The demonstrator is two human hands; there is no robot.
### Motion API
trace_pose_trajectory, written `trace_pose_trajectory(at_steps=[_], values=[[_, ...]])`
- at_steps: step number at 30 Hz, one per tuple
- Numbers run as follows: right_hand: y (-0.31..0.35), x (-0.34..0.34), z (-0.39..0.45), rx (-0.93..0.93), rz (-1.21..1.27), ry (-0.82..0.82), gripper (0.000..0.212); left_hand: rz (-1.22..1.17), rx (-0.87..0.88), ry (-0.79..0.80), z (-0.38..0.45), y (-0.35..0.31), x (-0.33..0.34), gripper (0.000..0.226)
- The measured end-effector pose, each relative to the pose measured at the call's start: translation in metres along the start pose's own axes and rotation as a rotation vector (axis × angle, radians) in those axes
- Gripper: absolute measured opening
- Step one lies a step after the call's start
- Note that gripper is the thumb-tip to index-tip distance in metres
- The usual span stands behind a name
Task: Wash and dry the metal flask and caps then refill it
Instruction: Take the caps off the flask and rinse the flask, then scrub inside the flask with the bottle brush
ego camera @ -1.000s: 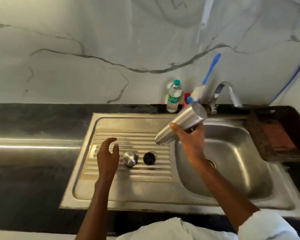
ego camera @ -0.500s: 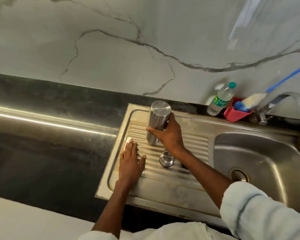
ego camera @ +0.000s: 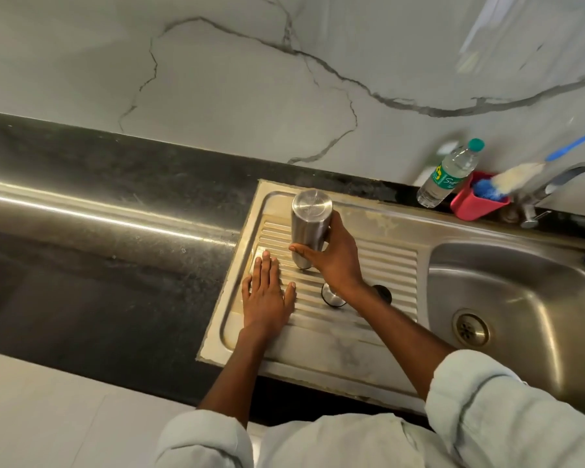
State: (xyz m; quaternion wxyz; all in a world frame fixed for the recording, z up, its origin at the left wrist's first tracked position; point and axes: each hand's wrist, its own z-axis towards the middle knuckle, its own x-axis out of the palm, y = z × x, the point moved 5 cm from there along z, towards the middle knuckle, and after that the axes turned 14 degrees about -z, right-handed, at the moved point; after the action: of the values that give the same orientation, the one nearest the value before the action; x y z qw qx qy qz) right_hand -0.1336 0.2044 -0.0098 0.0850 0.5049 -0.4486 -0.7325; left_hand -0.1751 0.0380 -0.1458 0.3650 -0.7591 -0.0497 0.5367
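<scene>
Metal flask moved from basin to drainboard, inverted — right hand grasping it, left hand now flat, released; draining stage.

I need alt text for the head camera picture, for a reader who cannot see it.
A person's right hand grips a metal flask standing upside down on the ribbed drainboard of a steel sink, while the left hand rests flat beside it. Two caps, one metal and one black, lie partly hidden behind the right wrist.
</scene>
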Motion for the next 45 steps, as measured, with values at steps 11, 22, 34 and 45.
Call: trace_pose_trajectory(at_steps=[11, 22, 34, 45], values=[[-0.006, -0.001, 0.007, 0.028, 0.098, 0.155, 0.09, 0.001, -0.016, 0.049, 0.002, 0.0, 0.0, 0.077], [-0.01, 0.002, 0.003, 0.059, 0.034, 0.195, 0.089, -0.032, -0.004, 0.074, 0.001, 0.0, -0.002, 0.076], [-0.03, -0.018, -0.007, 0.077, -0.06, 0.187, 0.09, -0.37, 0.123, -0.361, -0.057, -0.034, -0.022, 0.037], [-0.12, -0.138, -0.05, 0.156, -0.095, -0.157, 0.008, -0.348, 0.51, -0.251, -0.045, -0.187, 0.007, 0.03]])
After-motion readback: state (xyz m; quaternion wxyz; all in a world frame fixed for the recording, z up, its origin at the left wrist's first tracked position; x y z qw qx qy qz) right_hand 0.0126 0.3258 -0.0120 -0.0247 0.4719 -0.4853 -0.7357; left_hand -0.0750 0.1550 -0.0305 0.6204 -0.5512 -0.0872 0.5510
